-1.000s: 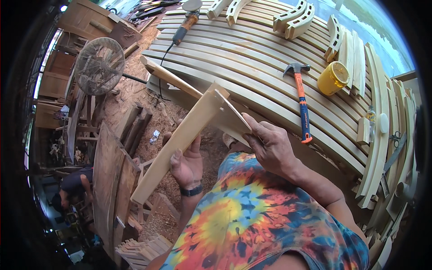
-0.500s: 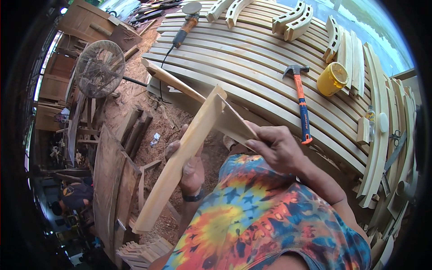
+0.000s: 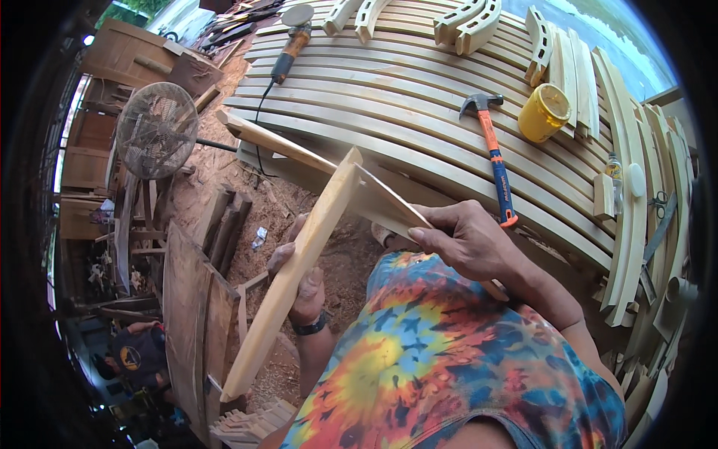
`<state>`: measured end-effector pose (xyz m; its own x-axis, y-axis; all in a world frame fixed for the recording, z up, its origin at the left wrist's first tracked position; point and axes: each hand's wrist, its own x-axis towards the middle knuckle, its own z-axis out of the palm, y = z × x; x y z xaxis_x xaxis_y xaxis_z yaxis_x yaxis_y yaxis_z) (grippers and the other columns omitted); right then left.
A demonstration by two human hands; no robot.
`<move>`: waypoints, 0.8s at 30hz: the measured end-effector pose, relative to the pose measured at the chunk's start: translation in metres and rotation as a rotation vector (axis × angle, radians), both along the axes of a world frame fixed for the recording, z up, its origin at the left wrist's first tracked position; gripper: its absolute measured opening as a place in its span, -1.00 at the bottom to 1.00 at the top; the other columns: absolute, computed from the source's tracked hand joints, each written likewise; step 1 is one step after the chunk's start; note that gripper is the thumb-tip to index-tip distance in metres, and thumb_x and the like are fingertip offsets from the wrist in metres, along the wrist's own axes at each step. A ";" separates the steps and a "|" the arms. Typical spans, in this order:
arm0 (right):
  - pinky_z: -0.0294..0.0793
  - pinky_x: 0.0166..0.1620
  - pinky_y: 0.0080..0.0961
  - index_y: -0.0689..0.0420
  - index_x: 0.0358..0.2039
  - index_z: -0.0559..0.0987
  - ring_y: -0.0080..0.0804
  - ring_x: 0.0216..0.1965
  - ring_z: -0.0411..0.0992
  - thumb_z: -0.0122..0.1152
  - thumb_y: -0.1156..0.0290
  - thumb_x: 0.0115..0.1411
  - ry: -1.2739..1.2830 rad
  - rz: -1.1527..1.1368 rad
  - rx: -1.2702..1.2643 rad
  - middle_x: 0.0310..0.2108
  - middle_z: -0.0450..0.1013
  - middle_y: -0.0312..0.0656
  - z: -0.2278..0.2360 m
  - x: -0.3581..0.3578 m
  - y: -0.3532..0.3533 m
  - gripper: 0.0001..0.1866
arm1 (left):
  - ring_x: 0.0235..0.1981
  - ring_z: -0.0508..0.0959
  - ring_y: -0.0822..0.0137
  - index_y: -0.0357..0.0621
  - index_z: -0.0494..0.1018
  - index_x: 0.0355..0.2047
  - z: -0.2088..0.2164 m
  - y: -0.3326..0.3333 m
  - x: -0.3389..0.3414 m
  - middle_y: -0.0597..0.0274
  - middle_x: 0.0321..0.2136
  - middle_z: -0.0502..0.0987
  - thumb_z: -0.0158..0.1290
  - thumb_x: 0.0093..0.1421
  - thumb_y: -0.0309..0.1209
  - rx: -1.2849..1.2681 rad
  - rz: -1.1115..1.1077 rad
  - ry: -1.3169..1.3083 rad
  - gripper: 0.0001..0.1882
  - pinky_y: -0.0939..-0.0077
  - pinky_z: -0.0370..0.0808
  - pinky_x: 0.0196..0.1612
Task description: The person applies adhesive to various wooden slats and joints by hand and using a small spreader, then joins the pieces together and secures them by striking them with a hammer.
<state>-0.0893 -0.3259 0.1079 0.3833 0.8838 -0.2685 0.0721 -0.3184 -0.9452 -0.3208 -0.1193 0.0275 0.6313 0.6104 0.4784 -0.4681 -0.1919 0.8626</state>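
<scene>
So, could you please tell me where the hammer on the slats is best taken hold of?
Grip the hammer by the blue lower part of its handle, coming from above at the near end. It lies flat on the curved slats, handle end toward the person, steel head farthest away.

The surface (image 3: 389,97) of curved wooden slats carries a hammer (image 3: 493,153), a yellow cup (image 3: 544,112), a grinder (image 3: 288,45) and curved wooden pieces (image 3: 467,19).

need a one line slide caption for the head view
Left hand and right hand hold a pale wooden plank above a bench of curved slats, with a hammer and yellow cup.
</scene>
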 end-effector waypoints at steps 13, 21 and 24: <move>0.45 -0.37 -0.47 0.24 0.02 0.65 -0.61 -0.48 0.37 0.20 0.24 0.39 0.147 0.007 0.014 -0.55 0.49 -0.28 0.006 0.009 -0.009 -0.64 | 0.40 0.27 -0.15 0.02 0.38 0.24 -0.009 0.026 -0.012 -0.31 0.36 0.23 0.29 0.16 -0.50 -0.350 -0.107 -0.207 -0.38 -0.12 0.39 0.37; 0.40 -0.38 -0.24 0.36 -0.16 0.63 -0.26 -0.61 0.33 0.11 0.23 0.40 0.070 0.048 -0.018 -0.63 0.38 0.04 0.015 -0.005 0.001 -0.62 | 0.39 0.28 -0.18 0.08 0.35 0.31 -0.016 0.035 -0.021 -0.32 0.37 0.22 0.27 0.16 -0.48 -0.286 -0.108 -0.225 -0.31 -0.17 0.39 0.36; 0.39 -0.37 -0.21 0.37 -0.19 0.63 -0.15 -0.60 0.33 0.11 0.23 0.40 0.029 0.059 -0.011 -0.63 0.36 0.13 0.017 -0.006 0.001 -0.62 | 0.39 0.29 -0.19 0.09 0.35 0.31 -0.014 0.032 -0.017 -0.32 0.37 0.23 0.27 0.16 -0.47 -0.262 -0.130 -0.214 -0.31 -0.19 0.39 0.35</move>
